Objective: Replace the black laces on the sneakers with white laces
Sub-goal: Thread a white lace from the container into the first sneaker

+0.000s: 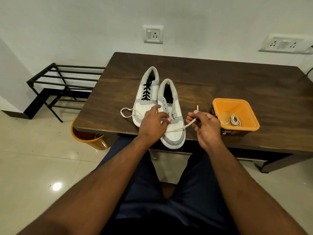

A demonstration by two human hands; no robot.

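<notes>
Head cam, white lace (190, 123) flat, thin, thru R sneaker (171, 116)

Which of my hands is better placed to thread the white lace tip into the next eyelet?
The right hand: it already pinches the white lace near its free tip, beside the unlaced sneaker. The left hand rests on that sneaker, better for steadying.
</notes>
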